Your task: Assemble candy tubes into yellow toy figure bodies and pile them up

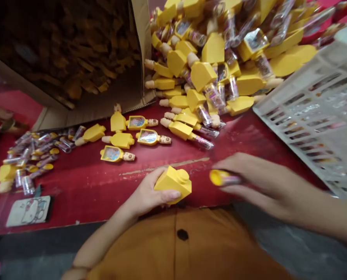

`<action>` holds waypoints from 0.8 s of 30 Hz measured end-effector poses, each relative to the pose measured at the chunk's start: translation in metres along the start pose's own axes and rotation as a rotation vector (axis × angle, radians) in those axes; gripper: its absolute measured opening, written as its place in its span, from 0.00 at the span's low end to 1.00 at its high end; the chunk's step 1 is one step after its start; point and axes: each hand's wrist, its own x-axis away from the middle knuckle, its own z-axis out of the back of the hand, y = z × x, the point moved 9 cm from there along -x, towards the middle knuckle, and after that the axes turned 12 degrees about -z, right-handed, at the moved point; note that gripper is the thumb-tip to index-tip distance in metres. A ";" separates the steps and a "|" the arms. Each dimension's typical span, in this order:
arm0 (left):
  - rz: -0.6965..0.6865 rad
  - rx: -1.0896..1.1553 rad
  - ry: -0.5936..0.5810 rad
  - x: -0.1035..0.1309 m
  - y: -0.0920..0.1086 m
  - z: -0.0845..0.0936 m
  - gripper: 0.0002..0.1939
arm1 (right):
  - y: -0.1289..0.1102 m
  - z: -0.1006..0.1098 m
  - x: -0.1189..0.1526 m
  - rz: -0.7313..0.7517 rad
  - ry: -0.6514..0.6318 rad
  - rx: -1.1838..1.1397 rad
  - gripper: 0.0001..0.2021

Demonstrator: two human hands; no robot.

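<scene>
Near the table's front edge, my left hand (150, 193) is closed around a yellow plastic piece (173, 184), whose round stub faces up and right. To the right, my right hand (258, 181), slightly blurred, pinches a small clear tube with a yellow end (220, 178). The tube and the yellow piece are apart. Beyond my left hand lie several yellow pieces with tan ends, among them one with a picture window (111, 154). A large heap of yellow pieces (204, 76) with clear tubes attached to some covers the back.
An open cardboard box (142, 50) of yellow pieces stands at the back left. A white slotted basket (310, 105) is on the right. Small tubes (46, 149) lie in a pile at the left, above a cartoon-printed phone or case (29, 211) on the red table (82, 194).
</scene>
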 end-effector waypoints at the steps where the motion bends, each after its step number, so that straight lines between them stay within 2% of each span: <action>1: 0.005 -0.032 -0.021 0.001 0.000 0.001 0.24 | -0.006 -0.006 -0.003 0.039 -0.013 -0.036 0.10; 6: 0.040 -0.258 -0.069 0.006 0.006 0.015 0.21 | -0.022 -0.046 -0.027 0.191 -0.085 -0.112 0.13; 9: 0.071 -0.420 -0.090 0.008 0.004 0.021 0.20 | -0.031 -0.053 -0.028 0.308 -0.094 -0.003 0.12; 13: 0.063 -0.643 -0.196 0.008 -0.005 0.011 0.18 | -0.032 -0.061 -0.015 0.373 -0.138 0.075 0.11; 18: 0.077 -0.771 -0.294 0.015 -0.026 -0.004 0.18 | -0.024 -0.083 0.007 0.246 -0.232 -0.050 0.11; 21: 0.091 -0.870 -0.329 0.021 -0.036 -0.008 0.18 | -0.022 -0.097 0.014 0.139 -0.355 -0.138 0.10; 24: 0.059 -0.995 -0.359 0.024 -0.037 -0.013 0.16 | -0.011 -0.113 0.014 -0.105 -0.542 -0.376 0.11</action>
